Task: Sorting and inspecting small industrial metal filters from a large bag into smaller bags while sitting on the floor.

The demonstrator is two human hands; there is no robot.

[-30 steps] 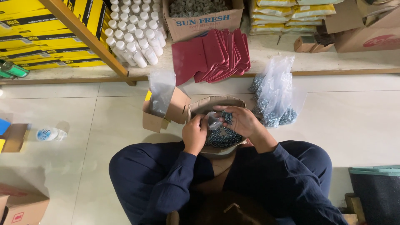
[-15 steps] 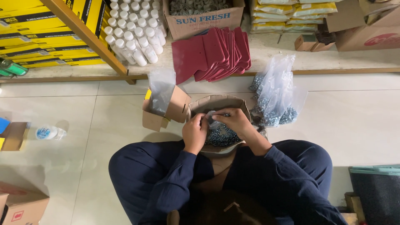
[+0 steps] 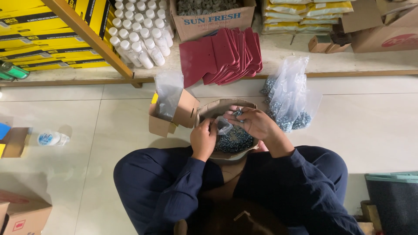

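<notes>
A small clear bag (image 3: 224, 126) is held between the left hand (image 3: 203, 138) and the right hand (image 3: 254, 122), both pinched shut on it, over a round carton of screws (image 3: 234, 138). Its long axis runs left to right; which way its mouth faces cannot be told. Filled bags (image 3: 289, 102) lie just right.

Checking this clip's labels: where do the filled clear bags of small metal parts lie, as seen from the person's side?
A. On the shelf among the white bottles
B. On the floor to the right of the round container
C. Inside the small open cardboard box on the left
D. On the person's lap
B: the filled clear bags lie heaped on the tiled floor just right of the round container, beside the right hand.
</notes>
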